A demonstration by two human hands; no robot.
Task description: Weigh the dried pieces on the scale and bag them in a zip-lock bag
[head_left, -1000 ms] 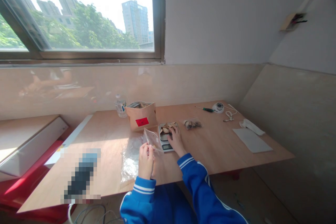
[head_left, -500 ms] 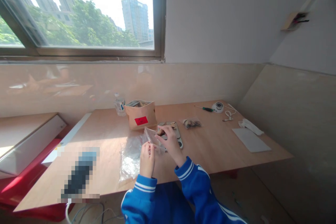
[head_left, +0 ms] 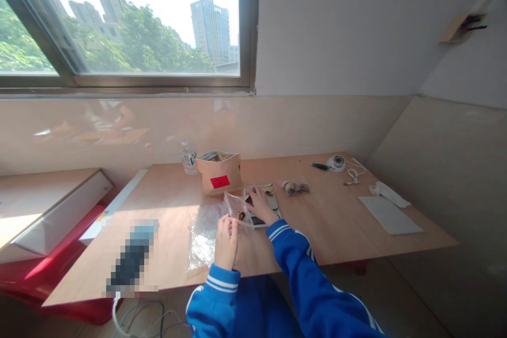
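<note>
My left hand point(head_left: 226, 240) is closed on the edge of a small clear plastic bag point(head_left: 233, 204), its mouth tilted up. Inside the bag lies a brown, dried-looking piece point(head_left: 240, 216). Over a flat kitchen scale point(head_left: 273, 202) just to the right, my right hand point(head_left: 261, 205) reaches with its fingers stretched out. Its fingertips are at a dark brown piece point(head_left: 249, 199) on the scale's left side; whether they touch it I cannot tell. More pale brown pieces point(head_left: 269, 189) rest at the scale's far edge.
Larger clear plastic bags point(head_left: 204, 237) lie left of my left hand. Behind stand a kraft pouch point(head_left: 219, 171) with a red label and a plastic bottle point(head_left: 189, 158). To the right are a filled clear bag point(head_left: 296, 186), a screwdriver point(head_left: 320, 166), a dome camera point(head_left: 336, 163) and a white sheet point(head_left: 390, 215).
My right hand has moved from the bag's mouth to the scale, without the brown piece it held. A brown piece now shows inside the bag. My left hand still holds the bag.
</note>
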